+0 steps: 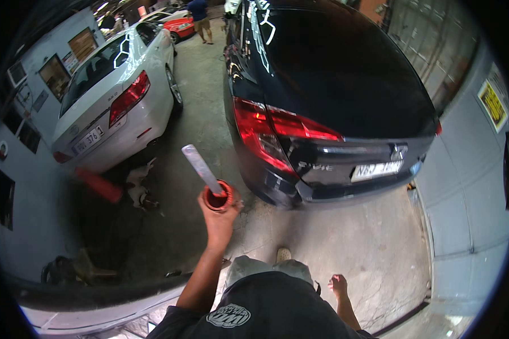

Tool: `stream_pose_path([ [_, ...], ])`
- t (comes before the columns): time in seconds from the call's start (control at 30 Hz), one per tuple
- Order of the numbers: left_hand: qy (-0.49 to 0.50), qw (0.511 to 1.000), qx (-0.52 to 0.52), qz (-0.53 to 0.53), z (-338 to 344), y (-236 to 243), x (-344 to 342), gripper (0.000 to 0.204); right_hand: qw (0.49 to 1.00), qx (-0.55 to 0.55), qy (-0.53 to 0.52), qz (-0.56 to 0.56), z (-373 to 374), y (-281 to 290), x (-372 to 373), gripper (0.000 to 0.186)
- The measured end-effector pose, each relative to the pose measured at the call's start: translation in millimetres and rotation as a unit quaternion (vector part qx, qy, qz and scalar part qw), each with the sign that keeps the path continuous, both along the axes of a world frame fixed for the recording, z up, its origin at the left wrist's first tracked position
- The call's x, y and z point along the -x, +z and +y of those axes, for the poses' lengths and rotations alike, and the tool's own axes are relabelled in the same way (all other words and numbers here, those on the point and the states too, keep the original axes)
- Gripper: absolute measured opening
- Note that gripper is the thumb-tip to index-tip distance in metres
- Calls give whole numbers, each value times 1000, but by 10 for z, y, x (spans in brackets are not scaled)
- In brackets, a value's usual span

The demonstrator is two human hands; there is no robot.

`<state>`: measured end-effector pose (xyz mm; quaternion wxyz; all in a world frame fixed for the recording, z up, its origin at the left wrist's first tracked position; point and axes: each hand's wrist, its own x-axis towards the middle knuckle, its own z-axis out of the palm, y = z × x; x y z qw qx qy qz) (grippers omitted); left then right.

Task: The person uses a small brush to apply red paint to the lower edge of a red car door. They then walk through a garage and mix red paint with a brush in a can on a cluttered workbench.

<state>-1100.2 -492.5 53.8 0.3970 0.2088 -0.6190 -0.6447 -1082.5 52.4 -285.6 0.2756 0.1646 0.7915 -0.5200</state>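
My left hand (219, 210) is raised in front of me, wrapped round a red open-topped container (223, 198). A flat, pale, shiny stick (199, 164) stands tilted in its mouth and leans to the upper left. What lies inside the container is too dark to make out. Down by my right side hangs my right hand (338, 286), its fingers curled in; whether it holds something small is hidden. The rear left corner of a black car (316, 169), with its red tail light (260, 133), is just beyond and right of the container.
A silver car (116, 116) stands at the left. Between it and me are a white and brown dog (138, 186) and a blurred red object (99, 185). Far ahead are a person (199, 17) and a red car (179, 26). A grey wall (464, 186) runs along the right.
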Motion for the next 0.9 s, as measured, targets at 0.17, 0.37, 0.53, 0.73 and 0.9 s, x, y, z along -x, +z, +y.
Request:
stream_pose_path([
  [0.17,128,992,-20,-12,-993,161,409,78,988,84,120,48,-1535,1196,1645,31],
  [0.37,188,982,-28,7,-2324,-184,666,78,941,202,267,39,-3523,1854,2352,32],
  [0.53,212,977,-3,13,-3375,-453,813,80,879,240,411,-16,-5426,1850,2656,34],
  [0.73,131,991,-29,8,-4578,-456,1004,84,843,223,489,8,-7887,1941,3276,38],
  [0.9,112,986,-31,-116,-5391,-368,1377,90,823,195,531,54,-9311,2263,3785,37],
])
